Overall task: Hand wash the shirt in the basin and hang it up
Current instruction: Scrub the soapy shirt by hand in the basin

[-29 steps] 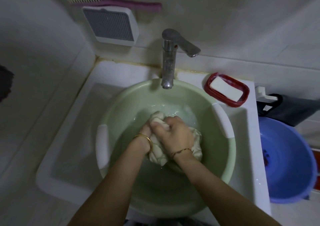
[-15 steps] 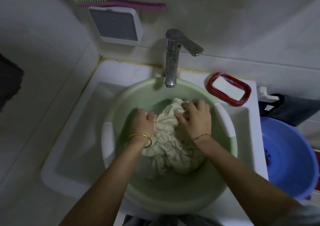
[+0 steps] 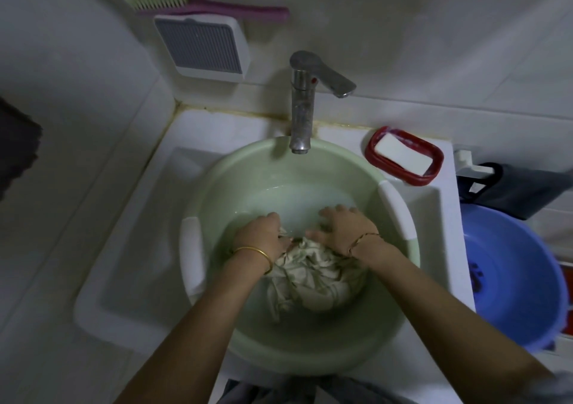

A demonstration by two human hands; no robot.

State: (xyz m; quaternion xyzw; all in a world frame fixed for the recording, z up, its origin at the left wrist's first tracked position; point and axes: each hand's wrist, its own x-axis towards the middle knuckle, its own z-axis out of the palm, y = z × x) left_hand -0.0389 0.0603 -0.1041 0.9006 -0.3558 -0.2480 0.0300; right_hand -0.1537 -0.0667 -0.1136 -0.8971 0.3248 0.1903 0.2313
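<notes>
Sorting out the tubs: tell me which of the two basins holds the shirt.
The pale green basin under the tap: the shirt lies in it. The blue basin stands to the right, outside the sink.

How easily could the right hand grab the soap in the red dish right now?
Probably yes, easily: the right hand rests open on the shirt, and the soap lies uncovered just beyond the basin rim, with nothing between.
</notes>
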